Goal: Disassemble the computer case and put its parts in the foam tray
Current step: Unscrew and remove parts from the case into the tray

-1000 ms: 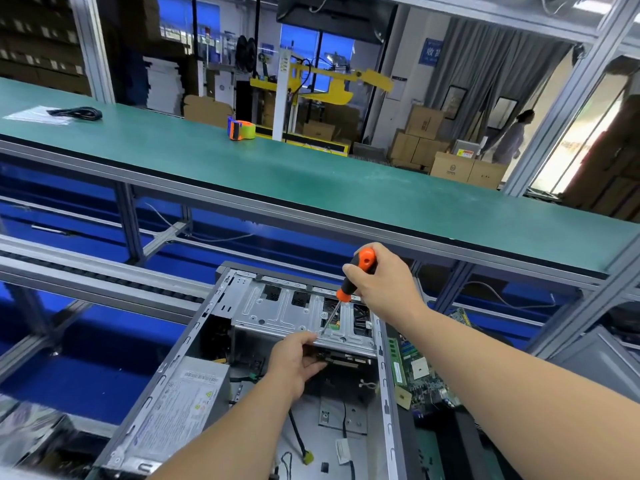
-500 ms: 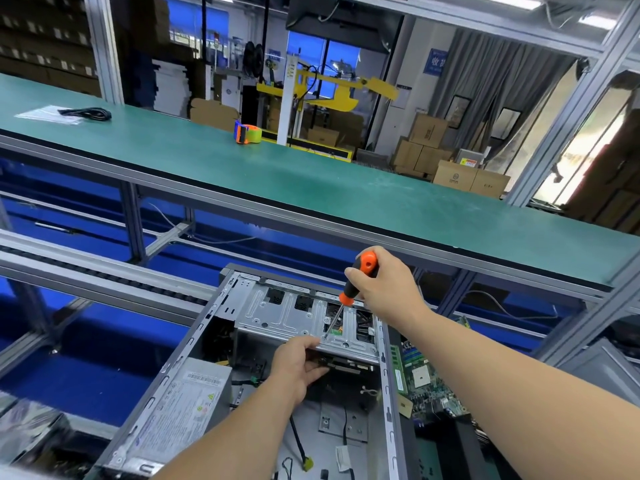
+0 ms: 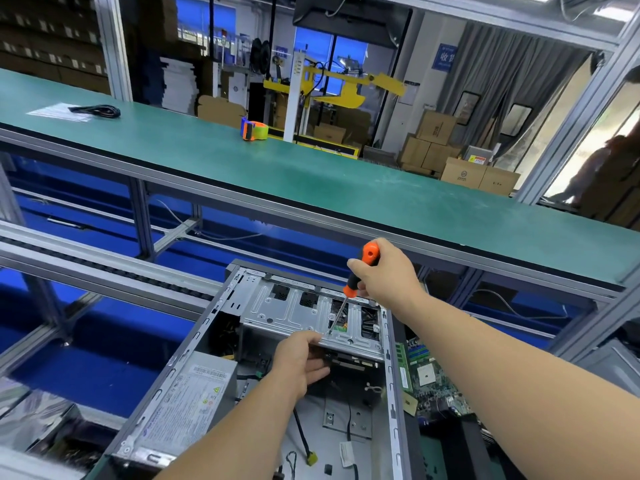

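Gripping the screwdriver (image 3: 360, 275) handle, my right hand (image 3: 384, 275) tilts it tip-down and toward me onto the drive cage (image 3: 294, 313) inside the case (image 3: 194, 355). My left hand (image 3: 298, 362) curls round the cage's near edge, forearm reaching forward over the case.

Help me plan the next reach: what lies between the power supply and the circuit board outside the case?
In the head view, the left hand and forearm cross the case floor between the power supply and the circuit board, then the case's side rail.
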